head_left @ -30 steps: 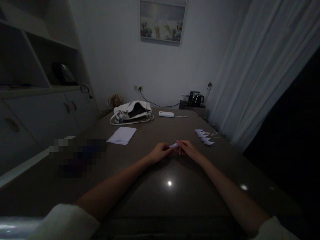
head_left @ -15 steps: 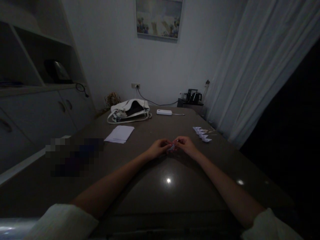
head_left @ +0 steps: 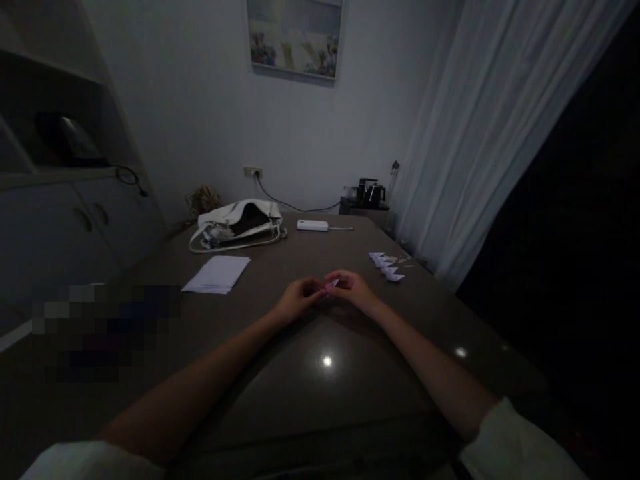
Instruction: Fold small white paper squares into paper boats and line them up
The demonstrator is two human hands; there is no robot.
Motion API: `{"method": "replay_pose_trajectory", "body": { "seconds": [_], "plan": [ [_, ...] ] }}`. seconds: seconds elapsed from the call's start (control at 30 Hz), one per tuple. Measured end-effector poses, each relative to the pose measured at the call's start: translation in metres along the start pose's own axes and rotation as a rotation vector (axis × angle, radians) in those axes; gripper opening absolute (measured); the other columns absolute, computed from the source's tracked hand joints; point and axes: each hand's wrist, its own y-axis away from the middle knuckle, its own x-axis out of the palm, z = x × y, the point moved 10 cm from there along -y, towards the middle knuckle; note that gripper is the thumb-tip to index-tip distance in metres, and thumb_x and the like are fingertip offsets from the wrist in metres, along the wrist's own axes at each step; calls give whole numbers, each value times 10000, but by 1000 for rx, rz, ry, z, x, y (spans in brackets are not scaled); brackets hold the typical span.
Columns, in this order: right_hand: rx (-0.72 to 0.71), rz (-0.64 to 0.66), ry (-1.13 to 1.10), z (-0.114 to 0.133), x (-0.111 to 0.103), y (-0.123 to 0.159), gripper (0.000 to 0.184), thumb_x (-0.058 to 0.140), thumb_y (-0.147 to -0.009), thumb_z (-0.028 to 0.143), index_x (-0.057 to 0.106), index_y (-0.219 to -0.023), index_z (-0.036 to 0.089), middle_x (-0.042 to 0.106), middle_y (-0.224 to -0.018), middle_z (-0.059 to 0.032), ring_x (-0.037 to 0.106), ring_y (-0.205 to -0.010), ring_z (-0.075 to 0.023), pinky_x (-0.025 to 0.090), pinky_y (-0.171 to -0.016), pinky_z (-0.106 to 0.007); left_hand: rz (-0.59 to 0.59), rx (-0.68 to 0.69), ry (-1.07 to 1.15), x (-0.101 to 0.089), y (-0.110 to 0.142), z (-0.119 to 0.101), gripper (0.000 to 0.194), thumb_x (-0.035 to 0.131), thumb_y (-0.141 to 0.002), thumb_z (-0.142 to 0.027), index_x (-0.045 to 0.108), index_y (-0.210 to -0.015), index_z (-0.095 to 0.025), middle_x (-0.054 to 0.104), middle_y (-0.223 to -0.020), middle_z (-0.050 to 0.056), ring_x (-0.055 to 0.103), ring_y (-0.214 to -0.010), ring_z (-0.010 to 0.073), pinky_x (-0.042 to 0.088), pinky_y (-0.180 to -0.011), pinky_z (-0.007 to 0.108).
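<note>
Above the middle of the brown table, my left hand (head_left: 301, 297) and my right hand (head_left: 353, 291) meet fingertip to fingertip. Between them is a small piece of folded white paper (head_left: 332, 285), pinched by the fingers of both hands and mostly covered by them. To the right, several folded white paper shapes (head_left: 386, 265) with pointed tips stand in a slanting row. On the left lies a stack of white paper sheets (head_left: 218, 274), slightly fanned at its edges.
A white handbag (head_left: 240, 223) lies at the table's far left, its mouth gaping. Near the far edge is a white power bank (head_left: 313, 226) with a short cord. Thin sticks or scraps (head_left: 403, 261) lie beside the folded shapes. A blurred patch covers the left side.
The camera has turned a little to the right, so everything sits further left. My fingers have shifted on the paper, and a white pointed corner now shows by my right hand.
</note>
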Motion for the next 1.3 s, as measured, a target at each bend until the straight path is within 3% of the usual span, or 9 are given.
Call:
{"method": "replay_pose_trajectory", "body": {
  "seconds": [0.27, 0.53, 0.83, 0.97, 1.07, 1.17, 1.3],
  "plan": [
    [-23, 22, -42, 2, 0, -2, 415, 740, -573, 278, 580, -940, 168, 646, -877, -40, 619, -802, -151, 467, -797, -318, -59, -33, 35, -5, 1, 1, 407, 576, -733, -461, 577, -928, -104, 652, -775, 73, 608, -687, 172, 458, -613, 257],
    [-18, 12, -74, 2, 0, -2, 399, 743, -571, 267, 580, -919, 162, 648, -858, -42, 621, -792, -149, 471, -792, -323, -25, 6, 14, -1, 0, 1, 358, 558, -760, -413, 569, -924, -95, 639, -850, 100, 610, -747, 188, 469, -669, 289],
    [-6, 3, -87, 1, -1, -1, 392, 748, -568, 257, 579, -907, 155, 653, -843, -39, 624, -762, -144, 471, -775, -319, -28, 19, -129, -2, 1, -3, 355, 520, -778, -444, 599, -857, -107, 640, -778, 62, 590, -694, 167, 444, -619, 249],
    [-8, -21, -96, -1, -4, -3, 376, 750, -558, 243, 585, -884, 157, 656, -822, -26, 624, -741, -138, 469, -770, -314, -61, 89, -197, -5, 3, -13, 272, 526, -788, -382, 575, -877, -130, 628, -773, 41, 580, -681, 149, 443, -605, 236],
    [-7, -22, -100, -2, -4, -3, 368, 750, -551, 231, 592, -876, 161, 659, -811, -23, 624, -734, -138, 468, -768, -314, -134, 203, -255, -11, 7, -31, 213, 555, -778, -283, 541, -943, -149, 609, -817, 33, 573, -710, 135, 447, -629, 229],
    [11, -29, -116, -5, -4, -4, 369, 752, -542, 223, 595, -871, 165, 665, -805, -24, 627, -727, -140, 472, -754, -308, -130, 310, -347, -9, 11, -45, 193, 545, -781, -209, 564, -967, -163, 585, -861, 37, 556, -718, 122, 441, -639, 221],
    [49, -66, -146, -9, -5, -3, 372, 757, -531, 226, 597, -861, 163, 673, -779, -23, 632, -712, -141, 478, -737, -300, -119, 314, -399, -9, 10, -41, 175, 540, -790, -204, 600, -948, -157, 582, -841, 43, 549, -674, 115, 444, -636, 227]
  ]
}}
